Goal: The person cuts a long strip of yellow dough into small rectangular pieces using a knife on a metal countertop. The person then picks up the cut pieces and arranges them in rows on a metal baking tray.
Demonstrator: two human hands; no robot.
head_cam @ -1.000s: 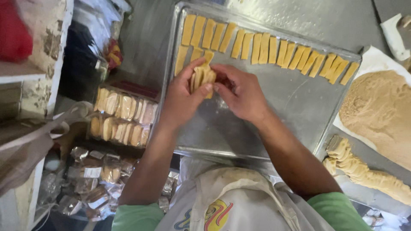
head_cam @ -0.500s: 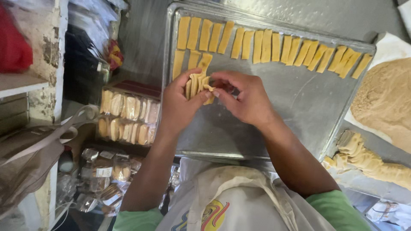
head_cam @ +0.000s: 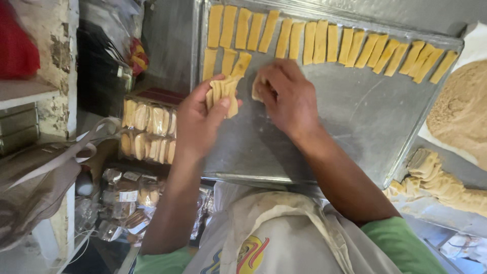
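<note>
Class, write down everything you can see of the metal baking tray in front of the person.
The baking tray is a large, flat rectangle of dull grey metal with a low raised rim, scratched and lightly smeared. It lies tilted in the view, near edge close to the person's apron. A row of pale yellow dough strips runs along its far edge, with a few more starting a second row at the left. Most of its surface is bare. The left hand, holding a bunch of strips, and the right hand are over it.

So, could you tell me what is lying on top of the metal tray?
On the tray: a top row of dough strips and a few more below at left. The left hand holds a stack of strips; the right hand hides whatever lies beneath it.
</note>
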